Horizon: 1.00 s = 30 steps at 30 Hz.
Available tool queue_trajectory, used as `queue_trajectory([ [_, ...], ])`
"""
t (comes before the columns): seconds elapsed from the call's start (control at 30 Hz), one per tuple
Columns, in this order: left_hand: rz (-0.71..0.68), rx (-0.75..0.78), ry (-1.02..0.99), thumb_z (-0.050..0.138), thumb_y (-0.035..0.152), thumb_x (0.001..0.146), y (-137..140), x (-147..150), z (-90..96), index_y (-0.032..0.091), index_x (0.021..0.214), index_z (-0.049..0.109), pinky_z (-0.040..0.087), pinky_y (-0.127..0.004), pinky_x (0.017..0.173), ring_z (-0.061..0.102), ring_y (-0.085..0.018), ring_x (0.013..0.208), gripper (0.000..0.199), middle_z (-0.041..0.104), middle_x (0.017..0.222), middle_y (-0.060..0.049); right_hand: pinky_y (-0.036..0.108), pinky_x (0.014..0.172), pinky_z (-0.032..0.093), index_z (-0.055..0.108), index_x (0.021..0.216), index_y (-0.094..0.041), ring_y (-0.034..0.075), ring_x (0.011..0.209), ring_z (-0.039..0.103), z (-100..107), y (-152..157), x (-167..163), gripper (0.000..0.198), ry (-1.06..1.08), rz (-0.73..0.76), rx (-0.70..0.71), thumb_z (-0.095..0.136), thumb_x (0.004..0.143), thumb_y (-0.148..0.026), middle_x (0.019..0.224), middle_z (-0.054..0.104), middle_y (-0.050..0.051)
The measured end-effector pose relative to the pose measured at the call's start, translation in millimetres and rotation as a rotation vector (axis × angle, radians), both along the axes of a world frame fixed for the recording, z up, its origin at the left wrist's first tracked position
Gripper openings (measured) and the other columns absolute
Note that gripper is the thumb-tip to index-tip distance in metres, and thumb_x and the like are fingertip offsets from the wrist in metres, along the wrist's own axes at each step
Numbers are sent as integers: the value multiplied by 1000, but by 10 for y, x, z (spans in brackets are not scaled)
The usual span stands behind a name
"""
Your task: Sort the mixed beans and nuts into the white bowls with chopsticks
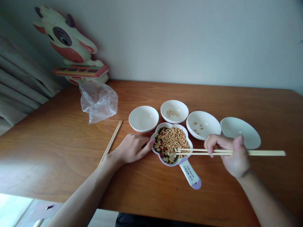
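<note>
A white and lilac flower-shaped bowl (153,149) with a short labelled handle (189,173) holds soybeans (176,137), peanuts (169,157), a few red pieces and something dark green. My left hand (134,148) grips its left rim, the thumb on the edge and some fingertips hidden. From the right, my right hand (230,154) is closed around a pair of wooden chopsticks (262,153). Their tips lie over the peanuts and soybeans at the bowl's lower right; one pale piece is at the tips, but I cannot tell whether it is pinched.
Behind the flower-shaped bowl stand white bowls: one at left (143,115), one with slender pale pieces (174,107), one with several tan bits (205,119), one at right (243,132). Spare chopsticks (112,138), a plastic bag (100,102) and a cow toy (71,44) are leftward.
</note>
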State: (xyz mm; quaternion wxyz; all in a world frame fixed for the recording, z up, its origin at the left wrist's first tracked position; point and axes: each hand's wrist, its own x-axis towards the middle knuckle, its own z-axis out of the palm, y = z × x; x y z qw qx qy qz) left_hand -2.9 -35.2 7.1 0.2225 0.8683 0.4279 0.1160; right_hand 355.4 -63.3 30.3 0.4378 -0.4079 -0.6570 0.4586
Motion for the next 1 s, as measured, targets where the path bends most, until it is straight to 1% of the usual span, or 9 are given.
queue_trajectory([
  [0.17, 5, 29, 1, 32, 48, 117, -3, 5, 7, 19, 73, 57, 33, -31, 61, 55, -15, 58, 58, 68, 70, -4, 38, 59, 39, 64, 67, -23, 22, 59, 51, -42, -9, -22, 87, -20, 7, 9, 12, 104, -82, 63, 57, 5],
  [0.37, -5, 24, -9, 32, 47, 117, -4, 4, 14, 20, 74, 57, 34, -30, 62, 54, -15, 59, 57, 68, 71, -5, 39, 62, 41, 68, 68, -24, 23, 62, 52, -108, -18, -24, 85, 7, -10, 14, 14, 109, -74, 63, 58, 6],
  [0.5, -3, 39, -1, 33, 47, 117, -5, 1, 11, 19, 73, 58, 33, -31, 62, 54, -15, 58, 58, 68, 70, -5, 39, 60, 40, 70, 67, -24, 22, 60, 52, -114, -19, -31, 81, 34, -23, 3, 19, 112, -68, 63, 60, 7],
  [0.57, -4, 40, -2, 33, 47, 117, -4, -1, 7, 19, 72, 58, 33, -31, 62, 54, -15, 59, 59, 69, 70, -5, 38, 58, 40, 70, 66, -24, 22, 60, 51, -104, -17, -37, 81, 44, -38, 3, 20, 112, -68, 62, 60, 7],
  [0.67, 0, 42, 3, 33, 47, 117, -3, -1, 6, 19, 73, 58, 32, -31, 62, 53, -15, 59, 59, 68, 70, -5, 37, 56, 40, 68, 65, -23, 21, 58, 51, -75, -11, -42, 83, 61, -56, -24, 20, 109, -75, 61, 59, 7],
  [0.83, 6, 33, 6, 33, 48, 117, -5, 5, 18, 19, 74, 58, 32, -31, 62, 54, -15, 59, 58, 68, 71, -5, 35, 52, 40, 64, 66, -22, 20, 56, 50, -22, 13, -48, 90, 56, -59, -125, 13, 100, -89, 62, 58, 6],
  [1.0, 4, 18, -13, 33, 47, 117, -8, 8, 24, 20, 74, 58, 34, -30, 62, 55, -15, 58, 57, 68, 71, -5, 34, 51, 40, 64, 65, -22, 19, 54, 49, -32, 24, -75, 93, 77, -109, -149, 13, 96, -93, 62, 58, 6],
])
